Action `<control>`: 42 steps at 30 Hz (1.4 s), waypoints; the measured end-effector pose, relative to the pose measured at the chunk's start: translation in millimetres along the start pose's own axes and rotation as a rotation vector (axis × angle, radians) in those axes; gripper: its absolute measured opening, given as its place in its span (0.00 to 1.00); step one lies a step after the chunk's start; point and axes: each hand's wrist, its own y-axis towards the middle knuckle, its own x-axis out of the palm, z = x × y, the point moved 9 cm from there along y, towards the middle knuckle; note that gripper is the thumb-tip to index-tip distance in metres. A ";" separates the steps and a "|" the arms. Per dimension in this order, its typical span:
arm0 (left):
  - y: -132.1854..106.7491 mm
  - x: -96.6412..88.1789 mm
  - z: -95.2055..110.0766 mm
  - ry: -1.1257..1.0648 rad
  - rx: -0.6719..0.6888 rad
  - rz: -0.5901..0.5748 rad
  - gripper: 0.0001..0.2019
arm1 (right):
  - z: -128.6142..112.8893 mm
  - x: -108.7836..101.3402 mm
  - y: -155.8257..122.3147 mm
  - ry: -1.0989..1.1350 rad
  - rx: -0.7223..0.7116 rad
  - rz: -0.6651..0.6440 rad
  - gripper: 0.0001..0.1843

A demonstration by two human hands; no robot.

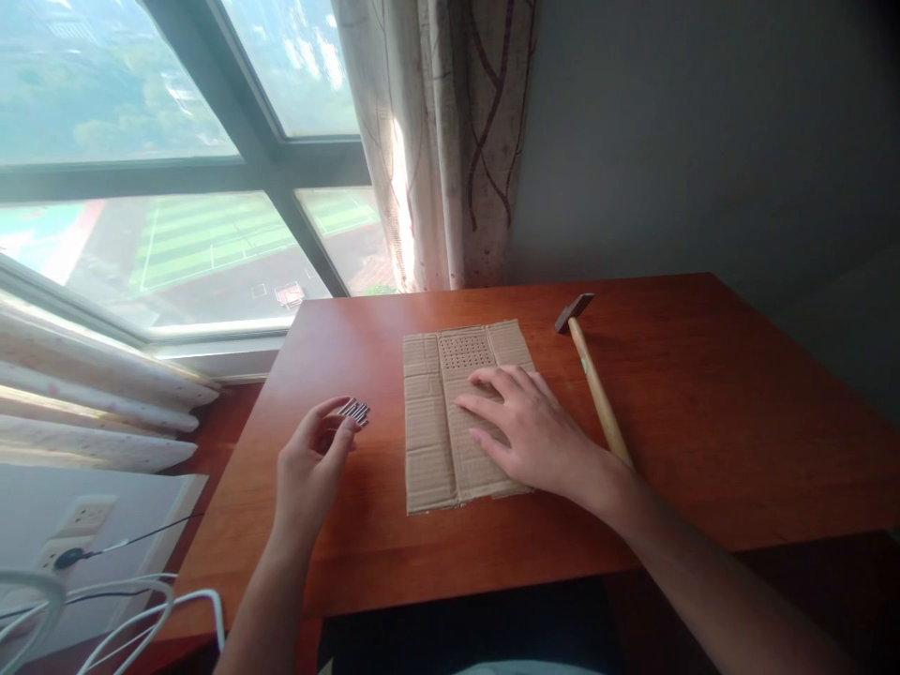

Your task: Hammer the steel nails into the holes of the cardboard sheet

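Note:
My left hand [314, 450] is raised over the left part of the table, with thumb and fingers pinching a bunch of several short, shiny metal nails [355, 411]. Their ends stick out past the fingertips. My right hand [524, 422] lies with fingers spread on a flat piece of corrugated cardboard [428, 441], covering its right middle part. Near the cardboard's far edge is a grid of small dark holes [467, 352]. To the right lies a hammer [591, 361] with a wooden handle and a dark metal head; my right wrist hides the handle's near end.
Everything rests on a reddish-brown wooden table [703, 403]. A window [203, 169] and patterned curtains [436, 141] stand behind it, at the left. White cables [165, 600] and a wall socket [84, 520] are at the lower left.

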 end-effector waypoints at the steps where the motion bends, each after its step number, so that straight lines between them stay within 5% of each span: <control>1: 0.1 -3.1 0.0 0.032 0.008 0.010 0.25 | -0.2 -1.3 -0.1 0.016 -0.002 0.004 0.17; 6: 1.0 -16.4 1.5 0.237 0.080 0.050 0.22 | 23.5 -23.5 -4.0 0.217 0.027 0.195 0.14; 13: 2.5 -18.1 3.8 0.650 0.267 0.055 0.15 | 150.0 -54.5 -48.2 -0.068 0.482 0.570 0.10; 17: 4.5 -10.8 7.8 0.831 0.430 0.045 0.18 | 203.8 -45.4 -74.1 -0.071 0.618 0.620 0.21; 22: 13.2 -3.7 -3.7 0.858 0.455 -0.069 0.18 | 252.7 -17.4 -97.4 0.423 0.752 0.774 0.24; 26: 15.9 -1.6 -7.0 0.788 0.457 -0.104 0.11 | 267.5 -2.0 -104.2 0.552 0.786 0.787 0.24; 42: 40.0 32.4 8.0 0.718 0.549 -0.192 0.11 | 278.9 11.2 -107.9 0.441 0.771 0.719 0.25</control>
